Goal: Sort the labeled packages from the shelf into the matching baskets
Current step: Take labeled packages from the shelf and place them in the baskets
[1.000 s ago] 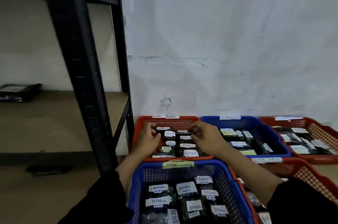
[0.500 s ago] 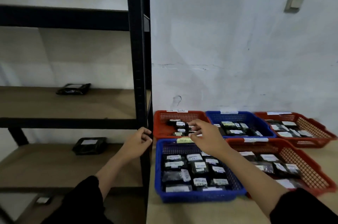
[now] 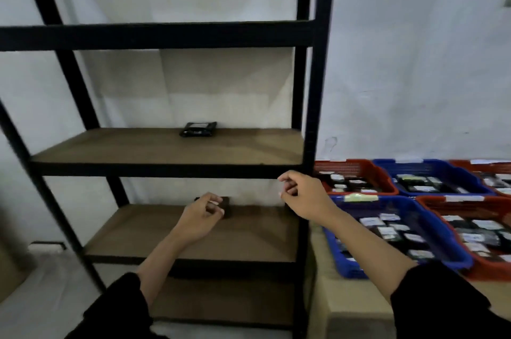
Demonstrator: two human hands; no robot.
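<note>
A black metal shelf [image 3: 311,128] with brown boards fills the left and middle. One black labeled package [image 3: 197,129] lies at the back of the middle board. A second dark package [image 3: 227,206] lies at the back of the lower board, mostly hidden by my left hand [image 3: 203,217]. That hand hovers just in front of it with loosely curled fingers; contact is not visible. My right hand [image 3: 304,195] hangs in front of the shelf's right post, fingers loosely curled, holding nothing.
Labeled baskets full of black packages stand on a low surface to the right: a red basket [image 3: 356,168], a blue basket [image 3: 431,167] and another red basket [image 3: 470,166] at the back, a blue basket [image 3: 345,261] and a red basket [image 3: 431,201] in front.
My view swung left from the baskets to the shelf. Both hands left the back red basket; the left reached onto the lower board, the right followed to the shelf post.
</note>
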